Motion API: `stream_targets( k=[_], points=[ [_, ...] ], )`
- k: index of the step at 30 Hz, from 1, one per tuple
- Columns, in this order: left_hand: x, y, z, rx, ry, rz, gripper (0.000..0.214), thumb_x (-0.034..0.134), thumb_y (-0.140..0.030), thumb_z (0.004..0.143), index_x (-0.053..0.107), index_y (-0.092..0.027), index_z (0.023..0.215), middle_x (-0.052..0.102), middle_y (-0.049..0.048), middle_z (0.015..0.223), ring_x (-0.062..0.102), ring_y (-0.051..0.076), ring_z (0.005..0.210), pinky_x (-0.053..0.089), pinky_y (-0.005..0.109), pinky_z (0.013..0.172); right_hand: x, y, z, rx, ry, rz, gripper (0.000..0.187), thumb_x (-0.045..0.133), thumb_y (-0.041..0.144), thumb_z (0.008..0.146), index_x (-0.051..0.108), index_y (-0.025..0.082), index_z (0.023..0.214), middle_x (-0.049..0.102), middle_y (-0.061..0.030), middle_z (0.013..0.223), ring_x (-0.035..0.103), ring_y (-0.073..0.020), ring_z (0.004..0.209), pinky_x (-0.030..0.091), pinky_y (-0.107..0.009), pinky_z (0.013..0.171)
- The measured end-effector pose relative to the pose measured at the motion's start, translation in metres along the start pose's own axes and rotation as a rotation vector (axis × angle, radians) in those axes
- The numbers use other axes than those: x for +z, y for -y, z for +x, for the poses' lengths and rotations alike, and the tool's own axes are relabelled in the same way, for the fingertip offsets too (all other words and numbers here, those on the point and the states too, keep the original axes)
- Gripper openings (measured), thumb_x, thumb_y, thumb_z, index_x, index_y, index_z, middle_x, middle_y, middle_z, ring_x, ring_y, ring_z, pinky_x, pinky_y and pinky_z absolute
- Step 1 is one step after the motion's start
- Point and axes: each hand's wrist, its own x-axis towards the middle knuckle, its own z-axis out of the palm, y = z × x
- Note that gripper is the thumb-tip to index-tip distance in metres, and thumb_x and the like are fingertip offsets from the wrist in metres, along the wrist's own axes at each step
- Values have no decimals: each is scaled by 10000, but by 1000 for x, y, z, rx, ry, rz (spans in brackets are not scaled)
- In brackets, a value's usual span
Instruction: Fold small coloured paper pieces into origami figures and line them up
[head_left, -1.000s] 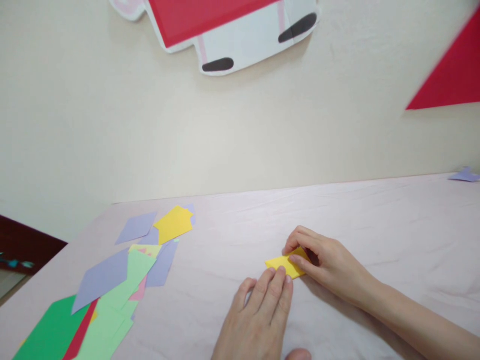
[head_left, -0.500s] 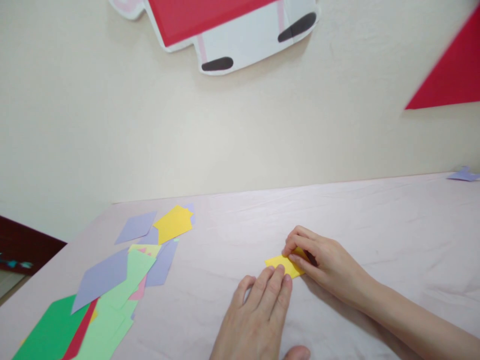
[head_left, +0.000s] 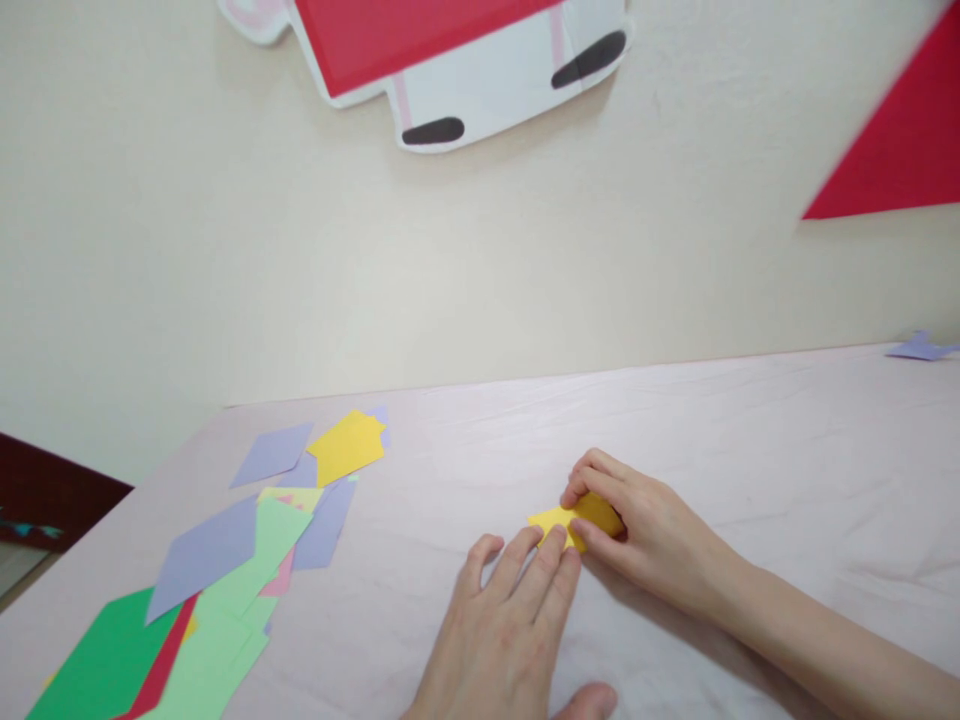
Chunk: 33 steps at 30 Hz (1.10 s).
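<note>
A small folded yellow paper (head_left: 577, 517) lies on the pale pink table (head_left: 750, 440) near its front middle. My right hand (head_left: 645, 535) curls over the paper's right end, its fingertips pinching and pressing the fold. My left hand (head_left: 517, 625) lies flat just in front, fingers stretched out together, their tips pressing down the paper's near edge.
A loose spread of cut coloured papers (head_left: 225, 560) in purple, yellow, green, red and pink covers the table's left part. A purple scrap (head_left: 919, 348) lies at the far right edge. The cream wall behind carries a red-and-white cutout (head_left: 450, 60) and a red triangle (head_left: 892, 150).
My left hand has slid a little forward along the paper's near edge. My right fingers have shifted slightly on the yellow paper, showing more of its right end.
</note>
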Motion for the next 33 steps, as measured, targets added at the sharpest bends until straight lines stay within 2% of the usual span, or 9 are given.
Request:
stream_targets(
  k=[4, 7, 10, 13, 19, 26, 33],
  points=[
    [-5, 3, 2, -10, -13, -134, 653, 607, -595, 815, 558, -134, 1275, 578, 126, 1374, 534, 308, 1228, 405, 489, 1006, 5, 8, -3, -15, -40, -47, 156, 576, 126, 765, 531, 198, 896, 557, -34, 914, 547, -205, 830, 434, -343, 736],
    [-8, 7, 2, -30, -60, -259, 502, 691, -427, 779, 590, -146, 1183, 602, 118, 1338, 548, 279, 1210, 425, 456, 1003, 9, 11, -4, 3, -67, -87, 185, 574, 112, 724, 514, 197, 878, 547, -36, 908, 533, -212, 828, 422, -352, 734],
    [-10, 10, 2, -38, -126, -316, 409, 679, -256, 759, 603, -141, 1144, 624, 116, 1302, 566, 251, 1179, 438, 413, 997, 12, 12, -5, 20, -82, -117, 200, 574, 114, 699, 505, 197, 868, 540, -39, 917, 520, -216, 830, 413, -360, 740],
    [-11, 11, 0, -16, -147, -300, 407, 653, -207, 754, 606, -133, 1152, 629, 120, 1290, 582, 248, 1143, 443, 402, 986, 13, 13, -4, 35, -79, -126, 205, 582, 126, 693, 498, 198, 867, 536, -37, 921, 511, -215, 828, 409, -361, 741],
    [-12, 11, 0, 30, -127, -184, 429, 644, -312, 813, 595, -149, 1207, 622, 114, 1298, 589, 250, 1128, 422, 422, 989, 9, 14, -4, 49, -46, -79, 230, 555, 82, 675, 498, 196, 867, 537, -35, 916, 508, -211, 844, 404, -360, 758],
    [-10, 11, 3, 49, -78, -139, 593, 651, -471, 825, 534, -177, 1326, 607, 121, 1310, 585, 275, 1118, 411, 470, 981, 4, 10, -3, 50, -4, 22, 280, 511, 40, 678, 509, 200, 908, 546, -39, 953, 519, -213, 889, 415, -352, 787],
    [-8, 11, 2, 39, -34, -103, 632, 633, -528, 825, 513, -199, 1351, 572, 129, 1360, 555, 299, 1174, 399, 493, 992, -2, 4, -2, 10, 17, 106, 421, 433, -24, 609, 509, 203, 956, 544, -40, 973, 535, -206, 904, 438, -328, 780]
  ],
)
